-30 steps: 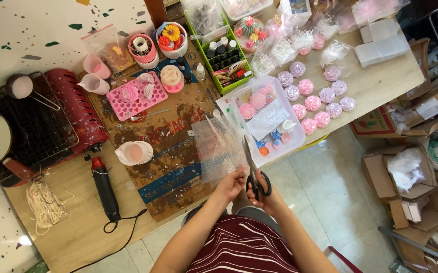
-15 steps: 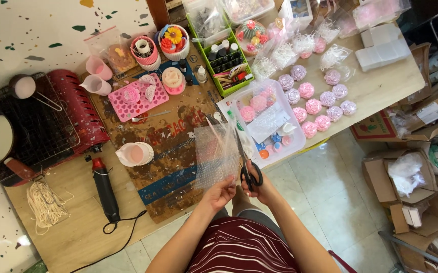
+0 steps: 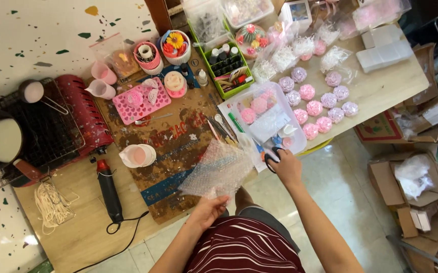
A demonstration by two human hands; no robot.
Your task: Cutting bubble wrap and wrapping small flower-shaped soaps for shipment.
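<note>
between our two hands and the table edge hangs a sheet of bubble wrap point(image 3: 218, 171); our left hand point(image 3: 208, 209) pinches its lower corner, fingers closed on it; our right hand point(image 3: 285, 168), off to the right and further out, grips black-handled scissors point(image 3: 271, 153) over the rim of a clear plastic tray point(image 3: 297, 136); beyond that hand sit pink and lilac flower candles point(image 3: 314, 107); left of our left hand lies a black heat gun point(image 3: 109, 189).
</note>
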